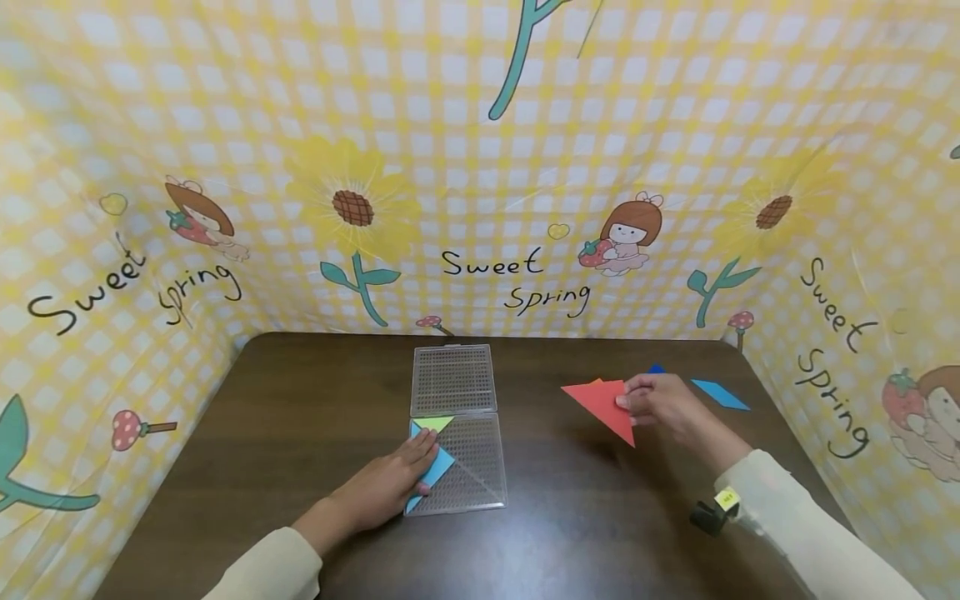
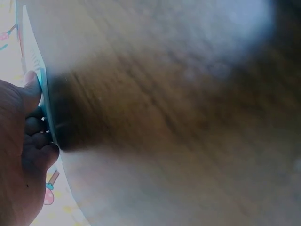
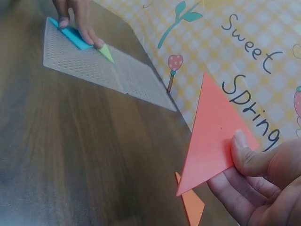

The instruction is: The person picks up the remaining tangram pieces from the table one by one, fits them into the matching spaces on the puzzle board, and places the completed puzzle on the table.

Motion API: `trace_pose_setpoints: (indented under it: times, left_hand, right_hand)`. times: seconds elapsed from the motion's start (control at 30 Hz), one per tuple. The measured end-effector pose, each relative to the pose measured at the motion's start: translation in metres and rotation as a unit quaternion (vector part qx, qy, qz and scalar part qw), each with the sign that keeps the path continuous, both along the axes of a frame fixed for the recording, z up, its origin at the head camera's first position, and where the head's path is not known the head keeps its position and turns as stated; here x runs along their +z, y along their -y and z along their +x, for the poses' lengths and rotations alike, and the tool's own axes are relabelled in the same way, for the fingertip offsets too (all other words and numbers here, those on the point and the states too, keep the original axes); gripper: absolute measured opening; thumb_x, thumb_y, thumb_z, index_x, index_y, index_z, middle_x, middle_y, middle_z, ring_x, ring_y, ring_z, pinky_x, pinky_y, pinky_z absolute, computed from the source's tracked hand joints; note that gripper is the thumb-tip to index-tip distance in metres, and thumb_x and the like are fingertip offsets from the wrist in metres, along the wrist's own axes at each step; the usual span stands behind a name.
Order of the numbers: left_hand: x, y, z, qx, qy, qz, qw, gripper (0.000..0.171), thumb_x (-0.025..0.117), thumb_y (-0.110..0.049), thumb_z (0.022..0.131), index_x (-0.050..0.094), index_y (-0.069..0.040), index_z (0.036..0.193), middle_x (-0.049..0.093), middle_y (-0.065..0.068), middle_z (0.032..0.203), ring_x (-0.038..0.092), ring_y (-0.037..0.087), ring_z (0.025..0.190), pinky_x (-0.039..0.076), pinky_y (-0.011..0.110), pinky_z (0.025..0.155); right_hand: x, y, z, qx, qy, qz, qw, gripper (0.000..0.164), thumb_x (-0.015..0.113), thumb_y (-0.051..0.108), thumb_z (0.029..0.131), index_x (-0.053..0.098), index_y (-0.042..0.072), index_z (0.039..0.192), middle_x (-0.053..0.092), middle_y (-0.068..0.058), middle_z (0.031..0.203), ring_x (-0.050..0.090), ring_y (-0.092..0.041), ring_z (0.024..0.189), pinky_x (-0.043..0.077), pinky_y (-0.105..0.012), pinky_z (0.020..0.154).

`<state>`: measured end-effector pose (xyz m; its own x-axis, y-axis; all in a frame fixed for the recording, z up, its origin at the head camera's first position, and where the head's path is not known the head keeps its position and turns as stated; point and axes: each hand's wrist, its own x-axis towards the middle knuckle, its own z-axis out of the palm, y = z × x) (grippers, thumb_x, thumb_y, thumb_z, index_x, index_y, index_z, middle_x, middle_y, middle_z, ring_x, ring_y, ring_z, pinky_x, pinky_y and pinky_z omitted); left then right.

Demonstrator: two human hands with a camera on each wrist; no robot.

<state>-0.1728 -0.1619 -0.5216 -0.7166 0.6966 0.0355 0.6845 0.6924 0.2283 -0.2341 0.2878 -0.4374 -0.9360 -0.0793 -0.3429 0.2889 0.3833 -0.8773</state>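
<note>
My left hand (image 1: 378, 486) lies over the left side of a clear, hinged plastic case (image 1: 472, 492), its fingers resting on a light blue triangular tile (image 1: 442, 467) and touching a small light green triangle (image 1: 438, 423). Part of the blue tile is hidden under that hand. Seen in the left wrist view, the hand (image 2: 23, 136) is at the case's edge. My right hand (image 1: 663, 407) pinches a large red triangle (image 3: 214, 141) between thumb and fingers, holding it tilted above the table, right of the case.
Beneath the red triangle is an orange tile (image 3: 193, 207), partly covered. A dark blue tile (image 1: 657, 368) and a light blue parallelogram (image 1: 720, 394) lie at the back right. The case's other half (image 1: 453, 379) lies flat toward the checked cloth wall (image 1: 480, 208) behind the brown table (image 1: 300, 400).
</note>
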Motion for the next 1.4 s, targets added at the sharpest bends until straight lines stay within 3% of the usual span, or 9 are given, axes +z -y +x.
trace_pose_setpoints:
  times: [0.17, 0.5, 1.07, 1.4]
  left_hand:
    - [-0.003, 0.001, 0.003, 0.003, 0.016, 0.002, 0.9999, 0.06, 0.05, -0.032, 0.1, 0.034, 0.001, 0.147, 0.025, 0.019, 0.157, 0.024, 0.032, 0.145, 0.037, 0.046, 0.109]
    - [-0.001, 0.0, -0.001, -0.004, -0.011, -0.006, 0.9999, 0.059, 0.053, -0.03, 0.099, 0.036, 0.001, 0.145, 0.028, 0.019, 0.155, 0.027, 0.032, 0.144, 0.04, 0.044, 0.107]
    - [-0.004, 0.0, 0.002, 0.006, -0.014, -0.029, 0.9995, 0.052, 0.047, -0.022, 0.102, 0.034, -0.001, 0.147, 0.024, 0.016, 0.158, 0.022, 0.03, 0.146, 0.034, 0.045, 0.112]
    - [0.0, -0.001, 0.0, 0.007, -0.008, -0.021, 0.9997, 0.051, 0.049, -0.019, 0.101, 0.035, 0.0, 0.146, 0.025, 0.017, 0.157, 0.024, 0.031, 0.145, 0.037, 0.045, 0.11]
  right_hand:
    - [0.003, 0.008, -0.003, -0.002, 0.002, 0.002, 1.0, 0.037, 0.076, 0.019, 0.083, 0.059, -0.003, 0.108, 0.065, -0.004, 0.083, 0.067, -0.017, 0.072, 0.059, -0.033, 0.072]
    - [0.011, 0.023, -0.007, 0.008, 0.007, -0.009, 1.0, 0.034, 0.076, 0.017, 0.083, 0.061, -0.003, 0.106, 0.067, -0.004, 0.082, 0.067, -0.016, 0.072, 0.059, -0.036, 0.073]
    - [0.016, 0.06, -0.015, 0.015, 0.006, 0.013, 1.0, 0.03, 0.077, 0.014, 0.081, 0.066, 0.0, 0.104, 0.067, -0.008, 0.087, 0.067, -0.02, 0.076, 0.059, -0.036, 0.074]
    - [0.015, 0.085, -0.017, 0.046, -0.005, 0.007, 0.999, 0.03, 0.079, 0.017, 0.079, 0.068, 0.0, 0.101, 0.07, -0.007, 0.082, 0.064, -0.019, 0.069, 0.059, -0.039, 0.073]
